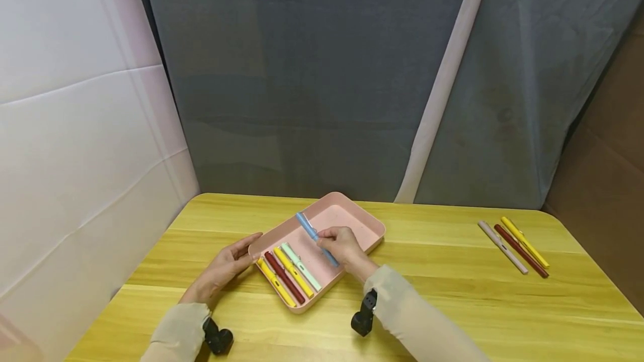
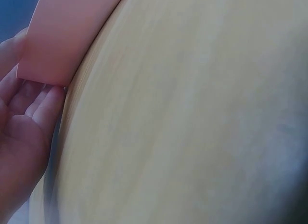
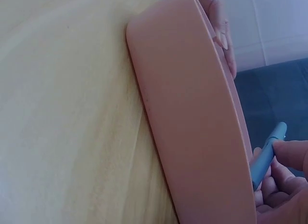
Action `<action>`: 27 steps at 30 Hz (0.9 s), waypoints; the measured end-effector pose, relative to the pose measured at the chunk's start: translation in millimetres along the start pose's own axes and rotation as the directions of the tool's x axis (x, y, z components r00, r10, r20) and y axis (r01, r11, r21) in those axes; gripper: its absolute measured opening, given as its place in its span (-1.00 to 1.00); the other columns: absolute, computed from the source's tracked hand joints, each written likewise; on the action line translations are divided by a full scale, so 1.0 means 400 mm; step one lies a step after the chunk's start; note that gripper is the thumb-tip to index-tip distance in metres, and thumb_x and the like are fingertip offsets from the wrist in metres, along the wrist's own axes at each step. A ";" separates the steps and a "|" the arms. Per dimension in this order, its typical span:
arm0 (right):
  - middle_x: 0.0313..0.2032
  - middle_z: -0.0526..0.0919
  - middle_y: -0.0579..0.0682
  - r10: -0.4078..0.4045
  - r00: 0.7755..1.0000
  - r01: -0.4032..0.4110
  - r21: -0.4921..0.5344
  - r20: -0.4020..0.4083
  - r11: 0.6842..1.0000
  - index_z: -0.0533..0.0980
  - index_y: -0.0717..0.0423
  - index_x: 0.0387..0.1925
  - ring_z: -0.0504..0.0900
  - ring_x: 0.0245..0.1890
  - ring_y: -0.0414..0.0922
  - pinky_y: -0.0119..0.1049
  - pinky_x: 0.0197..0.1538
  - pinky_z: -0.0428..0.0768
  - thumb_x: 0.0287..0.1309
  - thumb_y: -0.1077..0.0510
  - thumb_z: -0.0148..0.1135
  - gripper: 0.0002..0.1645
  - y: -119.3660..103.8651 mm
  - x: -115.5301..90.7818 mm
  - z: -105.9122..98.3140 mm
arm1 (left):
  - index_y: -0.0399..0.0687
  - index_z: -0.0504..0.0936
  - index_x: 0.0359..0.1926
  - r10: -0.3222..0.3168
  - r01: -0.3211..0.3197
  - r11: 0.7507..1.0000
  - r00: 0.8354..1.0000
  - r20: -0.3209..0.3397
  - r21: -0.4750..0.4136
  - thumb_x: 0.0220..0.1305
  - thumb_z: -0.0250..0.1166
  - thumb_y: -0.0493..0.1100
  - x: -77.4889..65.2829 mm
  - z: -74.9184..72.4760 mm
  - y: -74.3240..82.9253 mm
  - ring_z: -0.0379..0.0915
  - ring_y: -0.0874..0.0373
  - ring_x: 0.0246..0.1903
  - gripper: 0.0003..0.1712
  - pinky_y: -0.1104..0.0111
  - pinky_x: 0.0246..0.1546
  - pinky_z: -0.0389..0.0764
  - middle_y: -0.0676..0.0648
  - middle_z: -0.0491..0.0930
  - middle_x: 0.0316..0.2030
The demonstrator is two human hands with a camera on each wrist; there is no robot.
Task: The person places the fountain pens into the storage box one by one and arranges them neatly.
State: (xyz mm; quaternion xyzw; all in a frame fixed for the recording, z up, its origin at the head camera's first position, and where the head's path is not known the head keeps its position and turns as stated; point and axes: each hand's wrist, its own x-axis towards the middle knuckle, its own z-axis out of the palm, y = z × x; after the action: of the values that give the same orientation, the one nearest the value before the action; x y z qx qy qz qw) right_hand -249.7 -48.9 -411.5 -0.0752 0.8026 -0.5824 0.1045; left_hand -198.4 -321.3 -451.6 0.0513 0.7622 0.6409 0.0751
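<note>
Gripping: right hand (image 1: 344, 246), blue pen (image 1: 307, 227); left hand (image 1: 223, 267), tray (image 1: 347, 215). Four pens (image 1: 284, 277) lie inside; three pens (image 1: 521, 251) remain outside, frame right.

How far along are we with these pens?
Looks done: four pens lie side by side in the pink tray. In hand: the right hand holds a blue pen at the tray, not yet released. Probably left: three pens on the table.

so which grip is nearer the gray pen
Right. The right grip is over the tray, holding the blue pen, well left of the gray pen. The left grip is even farther left, at the tray's left corner.
</note>
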 end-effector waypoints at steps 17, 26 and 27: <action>-0.39 0.63 0.05 -0.010 0.999 0.014 -0.116 0.039 0.993 0.64 0.30 -0.35 0.47 -0.44 -0.20 -0.38 -0.35 0.52 0.10 0.28 0.28 -0.88 0.004 -0.007 0.033 | -0.26 0.06 0.43 0.009 -0.009 1.000 1.000 0.008 -0.002 0.33 0.17 -0.21 0.007 0.001 -0.008 0.37 0.47 -0.03 -0.26 0.59 -0.08 0.44 -0.41 0.14 0.32; -0.45 0.63 0.00 -0.072 0.996 0.085 -0.261 0.060 0.961 0.66 0.25 -0.38 0.49 -0.46 -0.22 -0.41 -0.40 0.51 0.08 0.29 0.28 -0.91 0.006 -0.005 0.034 | -0.27 0.05 0.42 0.014 -0.014 1.000 1.000 0.006 -0.017 0.32 0.17 -0.22 0.011 0.002 -0.006 0.36 0.48 -0.02 -0.25 0.59 -0.08 0.44 -0.41 0.11 0.34; -0.45 0.64 0.00 -0.083 0.994 0.098 -0.279 0.065 0.955 0.66 0.24 -0.39 0.49 -0.46 -0.22 -0.40 -0.41 0.50 0.08 0.29 0.28 -0.92 0.006 -0.005 0.035 | -0.27 0.06 0.42 0.015 -0.015 1.000 1.000 0.005 -0.012 0.32 0.17 -0.22 0.011 0.001 -0.006 0.36 0.48 -0.03 -0.26 0.59 -0.09 0.44 -0.41 0.11 0.34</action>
State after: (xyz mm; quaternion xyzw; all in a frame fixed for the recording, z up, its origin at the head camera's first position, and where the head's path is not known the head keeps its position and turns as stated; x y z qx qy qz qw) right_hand -244.0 -60.3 -417.9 -0.1413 0.8701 -0.4641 0.0869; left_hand -202.6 -320.5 -454.3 0.0583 0.7577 0.6459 0.0727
